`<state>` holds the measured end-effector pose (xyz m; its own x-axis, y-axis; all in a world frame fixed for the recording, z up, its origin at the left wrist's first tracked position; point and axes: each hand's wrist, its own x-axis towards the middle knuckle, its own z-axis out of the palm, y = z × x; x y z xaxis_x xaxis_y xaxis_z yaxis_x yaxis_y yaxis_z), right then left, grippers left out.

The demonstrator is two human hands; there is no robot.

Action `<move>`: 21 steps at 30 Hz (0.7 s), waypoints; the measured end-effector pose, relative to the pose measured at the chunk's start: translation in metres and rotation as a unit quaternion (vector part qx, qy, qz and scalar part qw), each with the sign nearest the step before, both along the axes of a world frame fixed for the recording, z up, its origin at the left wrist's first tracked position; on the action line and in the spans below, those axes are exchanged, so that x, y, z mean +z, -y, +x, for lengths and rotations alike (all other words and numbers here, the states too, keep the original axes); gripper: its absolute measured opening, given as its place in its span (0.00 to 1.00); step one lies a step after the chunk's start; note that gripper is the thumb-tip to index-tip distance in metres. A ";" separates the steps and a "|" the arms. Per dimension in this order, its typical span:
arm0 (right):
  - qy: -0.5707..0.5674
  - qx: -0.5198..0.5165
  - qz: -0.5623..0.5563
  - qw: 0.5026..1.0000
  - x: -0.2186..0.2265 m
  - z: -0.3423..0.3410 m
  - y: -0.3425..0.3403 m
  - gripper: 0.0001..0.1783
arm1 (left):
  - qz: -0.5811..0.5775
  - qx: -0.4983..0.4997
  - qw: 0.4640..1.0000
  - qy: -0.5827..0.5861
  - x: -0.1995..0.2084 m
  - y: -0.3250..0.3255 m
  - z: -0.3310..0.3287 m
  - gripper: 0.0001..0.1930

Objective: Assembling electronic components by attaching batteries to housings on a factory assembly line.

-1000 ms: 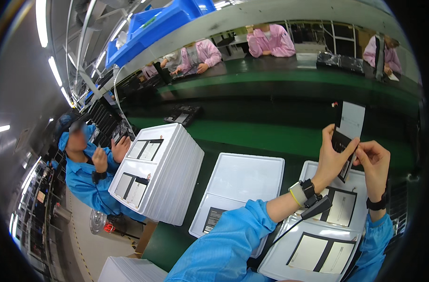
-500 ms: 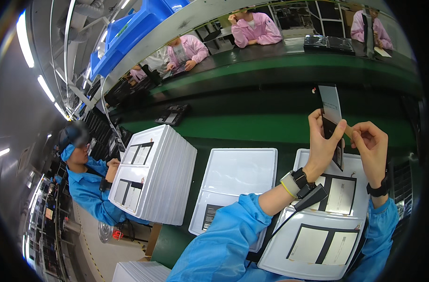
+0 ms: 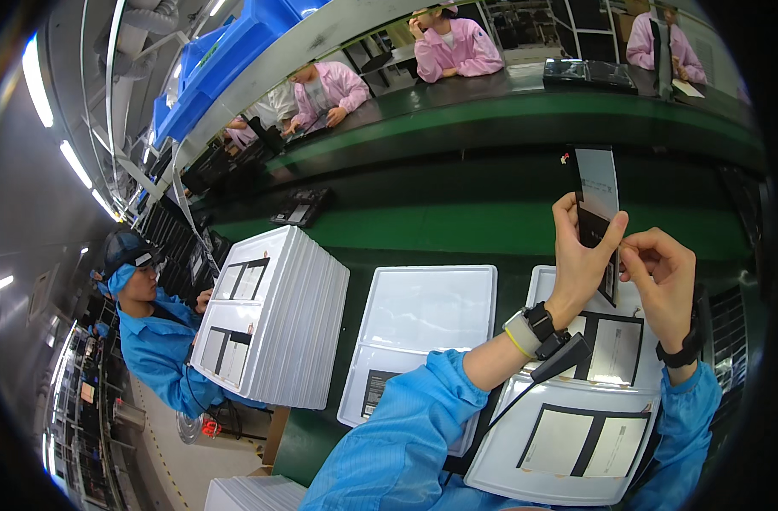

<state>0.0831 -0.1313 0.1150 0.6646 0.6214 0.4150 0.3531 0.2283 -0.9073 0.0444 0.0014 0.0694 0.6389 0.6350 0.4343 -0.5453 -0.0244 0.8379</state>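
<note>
My left hand (image 3: 583, 255) grips a thin, flat black-and-grey panel (image 3: 598, 183) and holds it on edge above the right-hand tray. A small red-and-white connector shows by the panel's upper left corner. Close to the panel's lower right edge, my right hand (image 3: 662, 277) has its thumb and forefinger pinched together; what lies between them is too small to make out. Below both hands is a white two-section tray (image 3: 491, 485). In its near section lies a flat panel (image 3: 555, 443) with pale faces and a black middle strip; a similar panel (image 3: 615, 349) lies in the far section.
A second white tray (image 3: 432, 298) lies to the left, holding a dark labelled piece (image 3: 377, 390). Beyond it stands a tall stack of white trays (image 3: 308, 324). A co-worker in blue (image 3: 163, 341) is at far left. Across the green bench (image 3: 389, 226) sit several people in pink.
My right hand has moved slightly left, closer to the panel's edge. The tan strip seen between my hands before is no longer visible. The whole view has shifted slightly.
</note>
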 end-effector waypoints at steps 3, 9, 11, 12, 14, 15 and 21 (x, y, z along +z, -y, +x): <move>0.044 0.016 -0.010 0.999 -0.007 0.004 0.002 0.02 | 0.006 -0.010 1.000 0.001 -0.001 -0.002 -0.004 0.30; 0.010 -0.040 -0.060 0.997 -0.011 0.045 0.003 0.02 | -0.026 -0.006 0.996 0.081 -0.006 -0.003 -0.004 0.27; 0.053 -0.080 -0.054 0.994 -0.014 0.056 0.007 0.02 | -0.019 0.015 0.998 0.061 -0.006 -0.004 -0.003 0.27; 0.095 -0.118 -0.047 0.987 -0.014 0.059 0.009 0.03 | -0.065 0.008 0.995 0.070 -0.004 -0.004 -0.003 0.27; 0.141 -0.098 -0.046 0.984 -0.009 0.043 0.011 0.04 | -0.121 0.024 0.990 0.064 0.002 -0.002 -0.001 0.28; 0.183 -0.064 -0.036 0.980 -0.008 0.029 0.003 0.05 | -0.117 0.038 0.991 0.061 -0.002 -0.009 -0.003 0.28; 0.245 -0.065 -0.053 0.966 0.006 -0.030 0.000 0.08 | -0.100 0.066 0.992 0.026 0.001 -0.010 -0.006 0.30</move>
<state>0.0530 -0.1314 0.1209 0.4803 0.6014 0.6384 0.7650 0.0688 -0.6403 0.0380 0.0110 0.0709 0.5246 0.7883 0.3216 -0.5906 0.0649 0.8044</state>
